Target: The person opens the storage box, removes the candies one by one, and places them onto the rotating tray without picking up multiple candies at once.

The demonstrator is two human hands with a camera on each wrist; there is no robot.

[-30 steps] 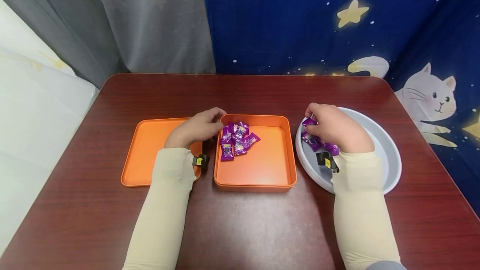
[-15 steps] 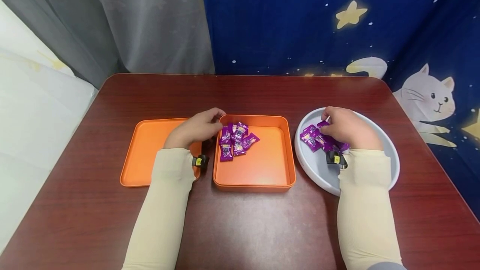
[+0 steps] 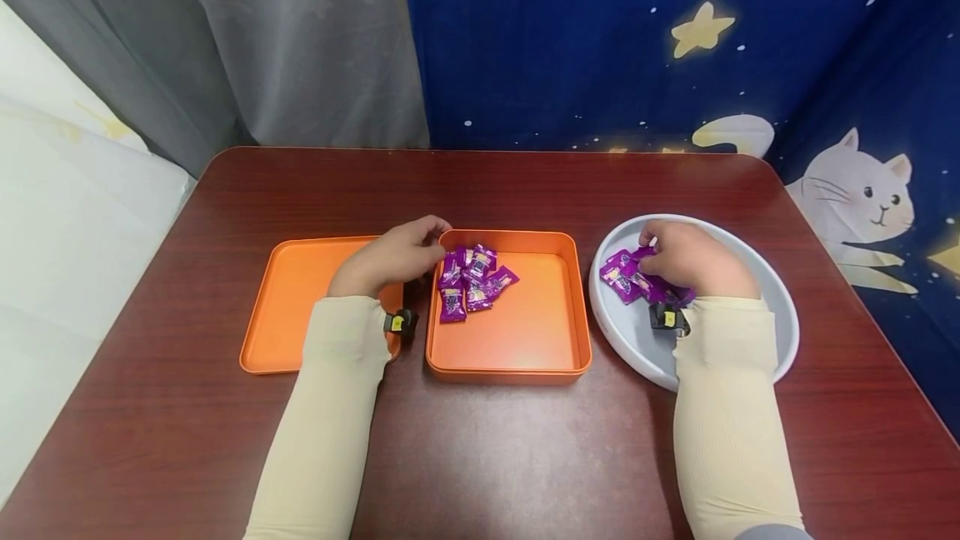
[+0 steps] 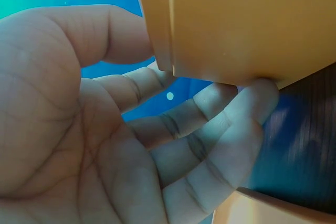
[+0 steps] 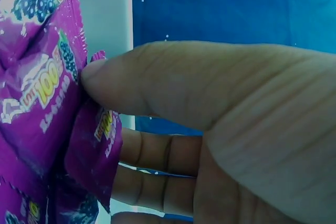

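Note:
My left hand (image 3: 386, 261) holds the back left corner of an open orange box (image 3: 536, 327), thumb and fingers against its wall (image 4: 247, 19). Several purple wrapped candies (image 3: 478, 275) lie in the left half of that box. Over a round pale grey tray (image 3: 626, 338) my right hand (image 3: 697, 257) reaches into a heap of the same candies (image 3: 619, 277). The right wrist view has the thumb (image 5: 123, 80) at one small purple candy wrapper (image 5: 97, 142), with the other fingers behind it. Grape pictures and "100" are printed on the wrappers.
An orange lid (image 3: 288, 307) lies on the table to the left, partly under the left forearm. The dark reddish wooden table (image 3: 495, 457) ends at grey and blue curtains (image 3: 585, 40) behind.
My right hand has moved right across the tray from its left rim, then slightly back left, uncovering more candies. The left hand stays at the box corner.

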